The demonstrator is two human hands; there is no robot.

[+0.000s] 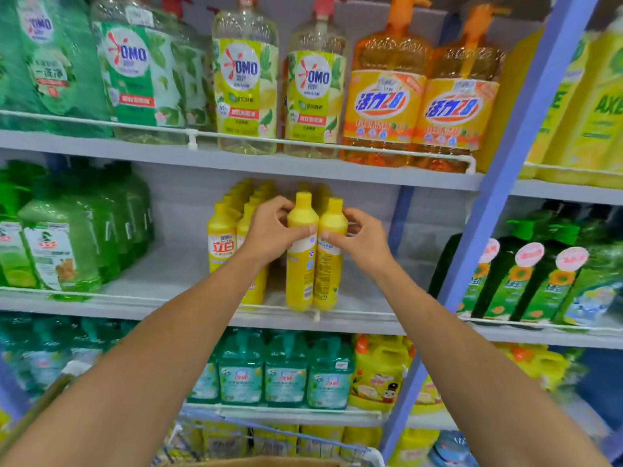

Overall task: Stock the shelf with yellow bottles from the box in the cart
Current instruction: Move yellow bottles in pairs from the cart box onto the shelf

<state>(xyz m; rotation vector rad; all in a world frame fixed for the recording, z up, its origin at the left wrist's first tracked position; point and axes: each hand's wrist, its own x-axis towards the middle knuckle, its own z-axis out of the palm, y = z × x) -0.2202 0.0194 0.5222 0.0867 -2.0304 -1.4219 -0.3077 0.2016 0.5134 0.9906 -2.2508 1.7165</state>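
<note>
At the shelf lip, left hand grips one yellow bottle, right hand pinches the neighbouring bottle; both stand tall and narrow, so a careless release could topple them forward.

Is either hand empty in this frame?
No: the left hand grips the left yellow bottle and the right hand grips the right yellow bottle, side by side at the middle shelf front.

OMO is printed on the green-label bottles at upper left and on the lime-label bottles at top centre. Two orange bottles read 活力28. A yellow bottle at mid-frame reads 立白. At far upper right, a yellow jug shows AXE, cut off at the edge.
</note>
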